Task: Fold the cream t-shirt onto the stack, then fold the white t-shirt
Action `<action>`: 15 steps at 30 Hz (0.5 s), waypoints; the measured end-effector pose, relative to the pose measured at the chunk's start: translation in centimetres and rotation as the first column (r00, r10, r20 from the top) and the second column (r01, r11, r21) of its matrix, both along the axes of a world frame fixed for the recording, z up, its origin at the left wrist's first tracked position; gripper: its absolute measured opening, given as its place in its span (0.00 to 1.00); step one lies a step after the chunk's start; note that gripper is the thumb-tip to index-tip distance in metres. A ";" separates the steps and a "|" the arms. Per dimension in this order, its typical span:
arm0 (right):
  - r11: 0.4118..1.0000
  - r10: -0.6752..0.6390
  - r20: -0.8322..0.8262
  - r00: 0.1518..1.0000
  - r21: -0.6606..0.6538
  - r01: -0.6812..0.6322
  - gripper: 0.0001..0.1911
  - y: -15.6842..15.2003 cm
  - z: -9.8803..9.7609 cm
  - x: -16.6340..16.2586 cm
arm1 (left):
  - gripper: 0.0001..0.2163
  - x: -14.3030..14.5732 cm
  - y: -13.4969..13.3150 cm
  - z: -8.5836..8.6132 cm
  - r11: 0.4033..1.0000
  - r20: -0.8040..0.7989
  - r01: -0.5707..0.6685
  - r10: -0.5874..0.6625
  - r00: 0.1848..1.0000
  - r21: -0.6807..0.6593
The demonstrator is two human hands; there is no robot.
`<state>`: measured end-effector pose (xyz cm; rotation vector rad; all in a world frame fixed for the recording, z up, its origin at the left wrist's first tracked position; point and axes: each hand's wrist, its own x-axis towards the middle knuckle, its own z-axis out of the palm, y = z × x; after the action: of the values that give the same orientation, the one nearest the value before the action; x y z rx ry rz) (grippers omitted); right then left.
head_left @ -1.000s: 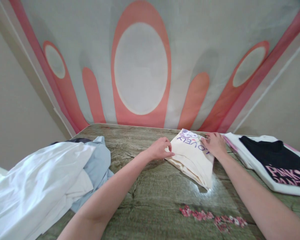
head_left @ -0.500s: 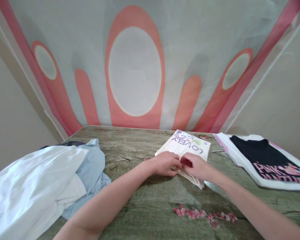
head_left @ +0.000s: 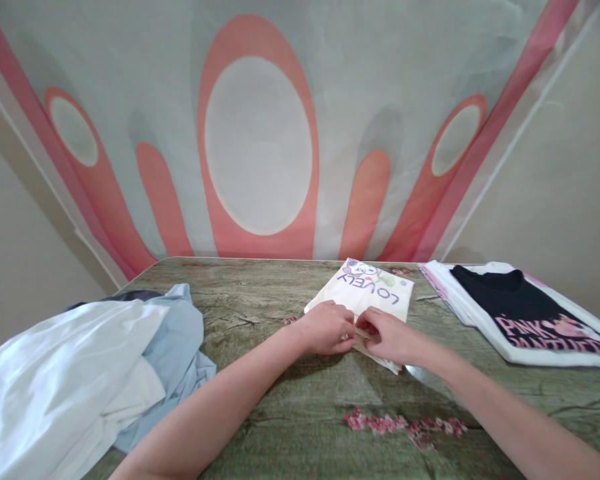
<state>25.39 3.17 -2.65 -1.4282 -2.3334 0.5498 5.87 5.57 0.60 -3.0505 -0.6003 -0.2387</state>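
Note:
A cream folded T-shirt (head_left: pixel 370 293), printed with the word LOVELY and a cartoon figure, lies on the table; its lettering appears upside down to me. My left hand (head_left: pixel 329 327) pinches the shirt's near edge, fingers closed and curled around the cloth. Close beside it, my right hand (head_left: pixel 384 331) has thumb and fingertips closed on the same near edge. A loose part of the cloth hangs out beneath my right hand towards me. The exact fold between the fingertips is partly hidden.
Left on the wood-patterned table (head_left: pixel 260 427) lies a loose heap: a white garment (head_left: pixel 70 360) and a light blue garment (head_left: pixel 183 333). At the right sits a stack of folded shirts, a black PINK PANTHER shirt (head_left: pixel 520 300) on top. A patterned backdrop (head_left: pixel 340 80) rises behind.
My fingertips have shifted slightly along the shirt's near edge, and the right hand's grip looks tighter. The whole view has moved a little, so everything sits further left.

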 end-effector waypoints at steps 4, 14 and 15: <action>0.994 -0.039 0.075 0.996 0.103 0.031 0.05 -0.2 -0.1 -0.4 | 0.11 -0.2 0.4 -0.3 0.963 0.075 -0.209 0.224 0.972 -0.172; 0.983 -0.116 0.075 0.990 0.152 0.103 0.05 -0.2 0.0 -0.9 | 0.12 0.6 0.2 -1.4 0.844 0.042 -0.426 0.463 0.885 -0.327; 0.984 -0.125 0.055 0.991 0.136 0.116 0.06 0.0 0.0 -0.8 | 0.12 0.7 0.0 -1.3 0.831 0.028 -0.451 0.485 0.874 -0.325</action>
<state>24.62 3.20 -2.68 -1.5325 -2.2662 0.3143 6.59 5.55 -0.68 -3.0440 -1.5000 -0.3219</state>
